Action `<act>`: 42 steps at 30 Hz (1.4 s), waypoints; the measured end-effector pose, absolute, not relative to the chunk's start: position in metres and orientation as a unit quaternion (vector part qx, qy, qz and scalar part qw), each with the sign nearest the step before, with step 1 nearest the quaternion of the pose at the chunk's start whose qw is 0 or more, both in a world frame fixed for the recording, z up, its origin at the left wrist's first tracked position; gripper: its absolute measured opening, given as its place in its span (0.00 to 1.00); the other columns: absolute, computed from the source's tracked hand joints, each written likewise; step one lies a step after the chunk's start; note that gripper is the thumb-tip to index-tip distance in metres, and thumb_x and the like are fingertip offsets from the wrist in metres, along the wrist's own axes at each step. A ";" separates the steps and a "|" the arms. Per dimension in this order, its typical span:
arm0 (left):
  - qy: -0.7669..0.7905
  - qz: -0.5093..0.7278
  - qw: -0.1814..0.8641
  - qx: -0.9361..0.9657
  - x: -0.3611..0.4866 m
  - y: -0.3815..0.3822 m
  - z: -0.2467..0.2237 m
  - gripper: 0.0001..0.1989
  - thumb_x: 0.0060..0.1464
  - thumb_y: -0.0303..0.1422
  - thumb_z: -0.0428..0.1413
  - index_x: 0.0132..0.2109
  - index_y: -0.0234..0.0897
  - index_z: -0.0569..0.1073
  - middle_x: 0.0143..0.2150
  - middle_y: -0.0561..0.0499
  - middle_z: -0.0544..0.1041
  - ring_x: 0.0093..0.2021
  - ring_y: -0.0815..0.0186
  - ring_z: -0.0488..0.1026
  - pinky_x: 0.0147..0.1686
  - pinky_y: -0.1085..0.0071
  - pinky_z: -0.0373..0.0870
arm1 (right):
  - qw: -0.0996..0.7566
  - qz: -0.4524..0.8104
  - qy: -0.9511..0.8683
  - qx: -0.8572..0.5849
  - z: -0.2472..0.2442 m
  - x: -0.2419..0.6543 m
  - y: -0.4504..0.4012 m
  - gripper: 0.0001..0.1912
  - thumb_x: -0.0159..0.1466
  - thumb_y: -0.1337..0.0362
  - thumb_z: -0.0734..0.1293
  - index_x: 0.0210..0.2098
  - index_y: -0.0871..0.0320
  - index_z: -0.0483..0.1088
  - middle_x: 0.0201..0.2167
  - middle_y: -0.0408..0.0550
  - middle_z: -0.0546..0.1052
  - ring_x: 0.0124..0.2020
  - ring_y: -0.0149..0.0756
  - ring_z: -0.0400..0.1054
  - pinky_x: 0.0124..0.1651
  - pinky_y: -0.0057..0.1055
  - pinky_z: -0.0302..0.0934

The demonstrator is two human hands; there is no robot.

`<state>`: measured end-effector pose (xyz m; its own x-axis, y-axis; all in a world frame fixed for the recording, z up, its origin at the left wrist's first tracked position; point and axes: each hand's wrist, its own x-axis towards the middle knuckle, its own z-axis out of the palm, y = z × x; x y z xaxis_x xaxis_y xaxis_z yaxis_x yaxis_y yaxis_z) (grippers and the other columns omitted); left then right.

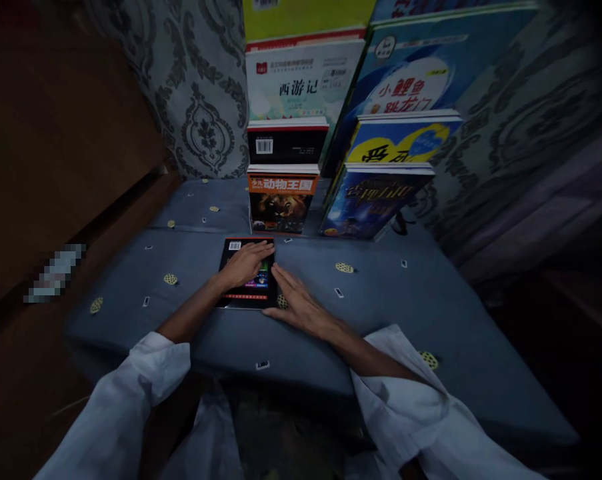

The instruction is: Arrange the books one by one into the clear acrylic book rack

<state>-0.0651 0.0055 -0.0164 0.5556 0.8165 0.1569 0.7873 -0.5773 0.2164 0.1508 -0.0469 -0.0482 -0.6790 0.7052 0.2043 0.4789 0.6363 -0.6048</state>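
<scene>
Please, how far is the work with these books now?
Looks done: books stand upright in two columns, with the lion-cover book and the dark blue book in front. In hand: the black book lies flat, the left hand on its cover, the right hand at its side. Left, perhaps: only this flat book; its intended place I cannot tell.

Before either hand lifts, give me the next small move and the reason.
I'd curl the right hand's fingers under the black book's right edge: the book lies flat, the left hand covers it, and the right is beside that edge.
</scene>
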 end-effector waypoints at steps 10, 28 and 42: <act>0.408 0.102 0.098 0.902 -0.070 -0.052 -0.011 0.25 0.63 0.26 0.46 0.65 0.42 0.67 0.69 0.49 0.65 0.71 0.61 0.57 0.69 0.53 0.53 | 0.257 0.289 -0.858 -0.337 -0.060 0.150 -0.045 0.60 0.61 0.45 0.70 0.73 0.55 0.25 0.74 0.63 0.42 0.74 0.51 0.38 0.73 0.54 0.42; 0.548 0.249 0.095 0.793 -0.115 -0.016 -0.006 0.20 0.62 0.30 0.48 0.59 0.34 0.72 0.61 0.42 0.74 0.63 0.58 0.69 0.64 0.56 0.63 | 0.247 0.246 -0.875 -0.337 -0.055 0.153 -0.046 0.43 0.64 0.46 0.68 0.72 0.51 0.50 0.72 0.59 0.53 0.71 0.54 0.50 0.69 0.57 0.51; 0.671 0.049 -0.065 0.737 -0.143 -0.050 0.006 0.20 0.67 0.39 0.46 0.58 0.37 0.73 0.45 0.41 0.75 0.49 0.53 0.72 0.51 0.60 0.69 | 0.233 0.199 -0.895 -0.324 -0.054 0.165 -0.037 0.28 0.66 0.53 0.67 0.64 0.50 0.65 0.69 0.57 0.60 0.68 0.51 0.58 0.65 0.52 0.59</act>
<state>-0.1426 -0.0498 0.0062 0.0960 0.9827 0.1586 0.9953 -0.0924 -0.0297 0.1650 -0.0368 -0.0541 -0.6819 0.6724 0.2878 0.4869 0.7109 -0.5075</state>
